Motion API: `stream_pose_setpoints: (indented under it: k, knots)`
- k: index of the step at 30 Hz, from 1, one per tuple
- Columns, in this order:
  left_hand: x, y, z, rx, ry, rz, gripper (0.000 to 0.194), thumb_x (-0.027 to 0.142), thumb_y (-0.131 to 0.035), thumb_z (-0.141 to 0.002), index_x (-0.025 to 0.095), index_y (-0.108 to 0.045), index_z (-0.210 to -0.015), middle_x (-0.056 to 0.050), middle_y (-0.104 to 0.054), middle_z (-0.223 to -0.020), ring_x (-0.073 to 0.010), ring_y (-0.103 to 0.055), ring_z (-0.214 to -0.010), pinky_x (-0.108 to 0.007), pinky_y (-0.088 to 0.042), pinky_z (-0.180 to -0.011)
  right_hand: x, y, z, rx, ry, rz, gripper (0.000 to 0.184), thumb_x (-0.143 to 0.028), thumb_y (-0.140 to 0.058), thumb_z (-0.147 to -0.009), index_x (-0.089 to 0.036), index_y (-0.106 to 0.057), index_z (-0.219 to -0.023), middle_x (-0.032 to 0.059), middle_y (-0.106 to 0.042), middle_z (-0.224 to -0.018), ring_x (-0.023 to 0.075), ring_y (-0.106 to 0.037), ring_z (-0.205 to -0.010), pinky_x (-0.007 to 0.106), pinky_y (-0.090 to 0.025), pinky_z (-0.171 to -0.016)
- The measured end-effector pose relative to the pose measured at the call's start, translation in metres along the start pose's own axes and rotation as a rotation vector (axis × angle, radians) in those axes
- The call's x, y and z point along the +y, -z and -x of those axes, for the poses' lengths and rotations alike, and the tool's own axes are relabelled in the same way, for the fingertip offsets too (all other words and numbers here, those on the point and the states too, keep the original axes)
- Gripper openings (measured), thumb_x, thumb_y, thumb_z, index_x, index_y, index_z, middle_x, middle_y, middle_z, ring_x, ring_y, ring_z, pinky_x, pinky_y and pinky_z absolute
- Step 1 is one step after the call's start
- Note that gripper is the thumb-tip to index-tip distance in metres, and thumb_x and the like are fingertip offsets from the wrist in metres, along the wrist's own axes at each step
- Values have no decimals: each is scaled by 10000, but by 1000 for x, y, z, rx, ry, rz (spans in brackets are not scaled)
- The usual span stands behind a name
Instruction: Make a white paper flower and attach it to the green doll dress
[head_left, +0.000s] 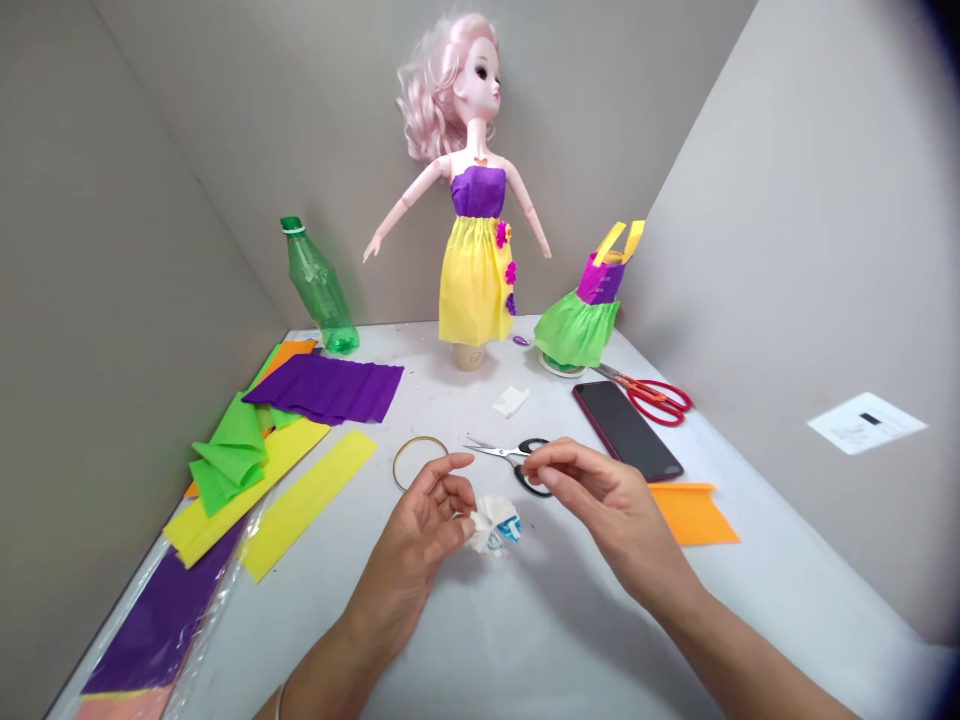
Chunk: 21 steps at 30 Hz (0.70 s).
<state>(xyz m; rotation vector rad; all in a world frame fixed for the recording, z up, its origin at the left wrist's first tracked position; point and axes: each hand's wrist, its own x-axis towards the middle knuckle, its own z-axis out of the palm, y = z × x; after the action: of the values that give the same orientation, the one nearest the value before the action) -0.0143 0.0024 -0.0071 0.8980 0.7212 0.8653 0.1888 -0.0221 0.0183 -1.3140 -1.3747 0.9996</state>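
Observation:
My left hand (427, 525) is curled and pinches a small crumpled white piece with blue print (495, 525) just above the table. My right hand (600, 495) hovers to its right with thumb and forefinger pinched together near the handles of small black-handled scissors (517, 460); whether anything is between those fingers I cannot make out. A thin ring (420, 462) lies just beyond my left hand.
A pink-haired doll (472, 200) in a purple and yellow paper dress stands at the back. Beside it are a green paper dress (581, 320), red scissors (656, 398), a dark phone (626, 430), an orange sheet (694, 512). Left: a green bottle (319, 290) and crepe paper sheets (300, 440).

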Motion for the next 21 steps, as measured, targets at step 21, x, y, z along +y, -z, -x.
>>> stream_pose_setpoints:
  k: [21]
  knots:
    - [1,0,-1,17,9,11,458,234,-716,-782,253,-566,-1215,-17,-506,-948,-146,-474,-877,-242,-397,-782,4,-3,-8,-329,-277,-304,65,-242,-665,-847,-182,-669,-872,-18,-597,-773,112,-549,-720,242,-423,-710]
